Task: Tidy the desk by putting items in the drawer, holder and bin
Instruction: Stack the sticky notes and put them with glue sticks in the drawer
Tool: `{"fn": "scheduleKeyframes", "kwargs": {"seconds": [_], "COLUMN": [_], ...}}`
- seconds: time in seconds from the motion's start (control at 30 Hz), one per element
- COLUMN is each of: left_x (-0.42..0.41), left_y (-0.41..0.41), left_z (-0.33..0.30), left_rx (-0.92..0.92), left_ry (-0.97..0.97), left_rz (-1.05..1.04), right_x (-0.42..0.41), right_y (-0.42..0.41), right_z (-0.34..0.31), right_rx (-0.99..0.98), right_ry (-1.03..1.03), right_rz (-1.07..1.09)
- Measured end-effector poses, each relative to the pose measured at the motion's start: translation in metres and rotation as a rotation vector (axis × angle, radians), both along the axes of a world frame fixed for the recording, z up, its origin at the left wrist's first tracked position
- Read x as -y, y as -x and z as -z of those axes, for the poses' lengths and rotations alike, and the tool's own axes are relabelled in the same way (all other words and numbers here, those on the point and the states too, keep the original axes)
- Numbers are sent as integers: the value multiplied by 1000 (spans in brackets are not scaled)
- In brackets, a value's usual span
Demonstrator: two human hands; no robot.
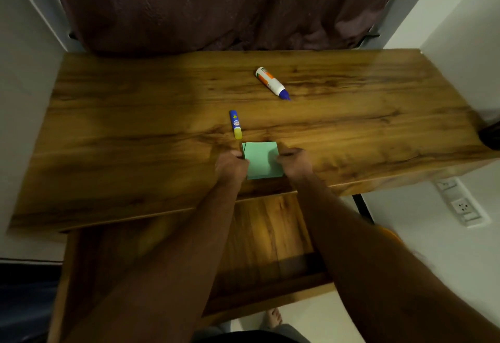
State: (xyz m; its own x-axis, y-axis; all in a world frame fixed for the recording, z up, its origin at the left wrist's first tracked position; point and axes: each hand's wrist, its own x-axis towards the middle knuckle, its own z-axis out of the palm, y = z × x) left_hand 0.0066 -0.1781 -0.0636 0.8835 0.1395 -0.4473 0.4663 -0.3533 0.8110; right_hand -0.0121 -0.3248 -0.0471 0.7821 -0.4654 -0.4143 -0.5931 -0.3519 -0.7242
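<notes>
Left hand point(232, 164) and right hand point(295, 160) grip a green pad point(262, 160) on the desk point(135, 131), above the open drawer point(270, 234).

Home room, likely a bedroom or study corner. Wooden desk point(135, 104) set in a niche between white walls, dark maroon curtain point(216, 4) hanging behind it. Pull-out wooden drawer point(270, 234) open below. Wall socket strip point(460, 202) at right, pale tiled floor point(311, 313), bare foot point(273, 318) visible.

green note pad point(262, 160) flat, desk's near edge | drawer point(270, 237) open
</notes>
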Motion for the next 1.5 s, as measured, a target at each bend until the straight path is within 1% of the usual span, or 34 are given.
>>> {"fn": "scheduleKeyframes", "kwargs": {"seconds": [0.07,0.17,0.37,0.47,0.57,0.7,0.8,0.93,1.0,1.13,1.27,1.37,1.5], "left_x": [0,3,11,18,24,28,30,29,28,32,33,34,41], "left_y": [6,19,63,89,112,136,158,182,189,193,187,181,177], "left_z": [3,8,11,9,10,16,20,29,33,36,47,55,65], "left_rx": [-37,-64,-53,-48,-45,-37,-56,-129,-173,-300,-396,-425,-475], "left_ry": [67,96,69,39,59,91,96,181,232,298,294,264,223], "left_rz": [-60,-101,-158,-171,-164,-170,-183,-213,-223,-193,-140,-78,74], "right_x": [4,9,27,33,39,47,52,53,52,42,32,28,25], "right_y": [5,18,55,77,97,121,138,157,161,161,160,159,161], "right_z": [2,3,14,18,22,33,36,41,45,46,52,62,62], "right_rx": [15,30,16,-9,8,35,16,-16,-76,-242,-348,-385,-422], "right_ry": [-64,-120,-278,-291,-309,-364,-366,-384,-388,-401,-362,-357,-297], "right_rz": [35,49,135,148,173,159,127,97,48,8,-15,-16,-20]}}
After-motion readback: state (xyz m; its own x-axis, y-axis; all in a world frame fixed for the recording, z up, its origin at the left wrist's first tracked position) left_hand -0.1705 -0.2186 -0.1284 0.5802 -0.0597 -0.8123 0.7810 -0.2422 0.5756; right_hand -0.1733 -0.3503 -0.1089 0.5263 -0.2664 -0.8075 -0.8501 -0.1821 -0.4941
